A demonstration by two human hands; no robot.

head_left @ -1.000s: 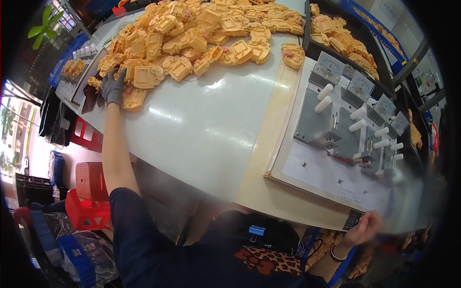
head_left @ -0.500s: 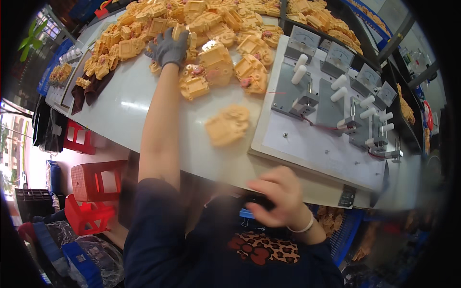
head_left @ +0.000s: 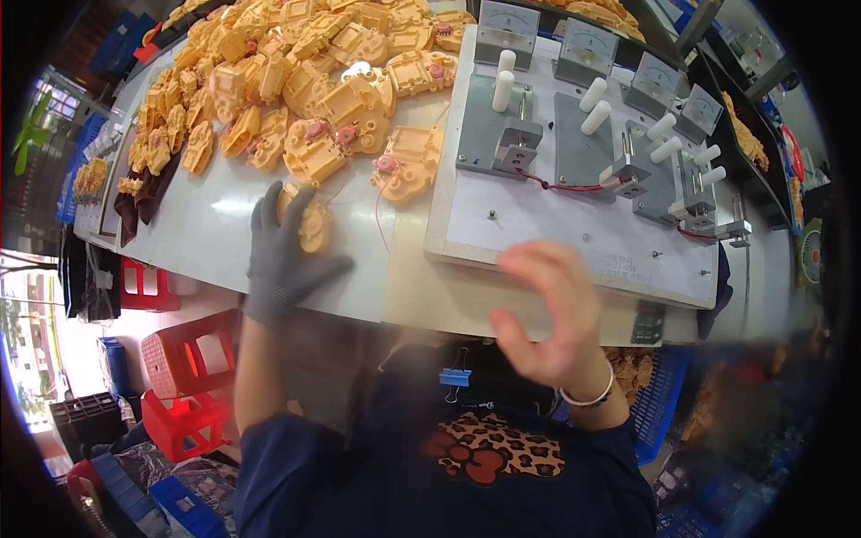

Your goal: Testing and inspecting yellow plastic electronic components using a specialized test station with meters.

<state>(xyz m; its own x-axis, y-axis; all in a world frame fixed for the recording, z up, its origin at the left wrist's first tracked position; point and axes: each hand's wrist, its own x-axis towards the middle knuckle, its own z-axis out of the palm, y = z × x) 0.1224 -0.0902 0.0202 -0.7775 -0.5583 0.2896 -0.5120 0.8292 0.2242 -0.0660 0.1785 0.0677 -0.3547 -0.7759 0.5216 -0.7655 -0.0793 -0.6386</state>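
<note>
Left hand [head_left: 280,260]: grey-gloved, held over the near part of the table [head_left: 202,224]. Fingers are laid along one yellow casing [head_left: 315,226], thumb spread away from it; the casing is partly covered, and whether a grip is taken cannot be told. Right hand [head_left: 558,314]: bare, blurred, fingers curved and parted, nothing seen held; it is raised at the near edge of the white board [head_left: 538,231].

Handling, as judged: casing likely light and stiff, moulded plastic by its look, perhaps slick on flat faces. Best taken by the outer side walls; small raised details could be snapped.

Just beyond, to the right, another casing with a red part [head_left: 413,166] is seen, a thin red wire [head_left: 380,220] trailing near it. The wire is judged fragile, better left unpinched. Farther off, a heap of casings [head_left: 309,40] is piled loosely. On the board at right, white handles [head_left: 504,91] and dial meters [head_left: 586,50] are mounted. At far left, dark cloth [head_left: 128,220] is draped by the table's edge.
</note>
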